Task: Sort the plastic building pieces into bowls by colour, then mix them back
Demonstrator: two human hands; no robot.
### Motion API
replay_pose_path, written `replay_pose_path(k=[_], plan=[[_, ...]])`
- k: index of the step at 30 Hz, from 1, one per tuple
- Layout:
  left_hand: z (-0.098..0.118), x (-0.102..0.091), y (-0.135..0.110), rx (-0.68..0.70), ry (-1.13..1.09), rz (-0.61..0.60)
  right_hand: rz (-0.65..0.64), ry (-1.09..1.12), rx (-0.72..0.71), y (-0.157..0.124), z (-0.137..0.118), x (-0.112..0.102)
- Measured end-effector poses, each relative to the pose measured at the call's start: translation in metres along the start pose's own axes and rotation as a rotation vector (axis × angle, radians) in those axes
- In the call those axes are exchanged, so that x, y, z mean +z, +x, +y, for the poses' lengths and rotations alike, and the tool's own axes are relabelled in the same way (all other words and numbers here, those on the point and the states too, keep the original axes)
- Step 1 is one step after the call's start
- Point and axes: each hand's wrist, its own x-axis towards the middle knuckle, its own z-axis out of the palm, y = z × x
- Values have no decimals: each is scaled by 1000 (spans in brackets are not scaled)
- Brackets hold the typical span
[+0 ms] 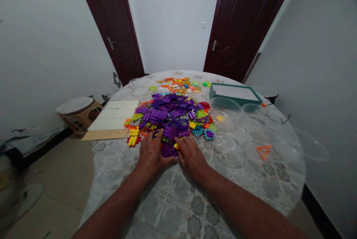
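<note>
My left hand [152,151] and my right hand [192,154] rest side by side on the round table [173,201], at the near edge of a pile of plastic building pieces [173,116], mostly purple. Between the two hands sits a purple piece [168,150]; my left thumb and fingers curl round it. My right hand's fingers are bent over the same purple piece, with a small yellow piece [176,145] at its fingertips. A second, mostly orange heap [180,84] lies farther back.
Clear plastic bowls [225,109] stand to the right, one with a yellow piece, another [263,149] with orange pieces. A green box [235,93], glasses [272,117], white papers on cardboard [114,116], a stool [78,110] and two dark doors [240,23] surround the table.
</note>
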Motion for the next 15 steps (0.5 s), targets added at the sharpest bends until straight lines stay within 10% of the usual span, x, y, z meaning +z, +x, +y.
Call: replay_pose_path(k=[15], plan=[[-2, -15, 5, 2, -310, 0, 87, 227, 56, -2, 3, -1]])
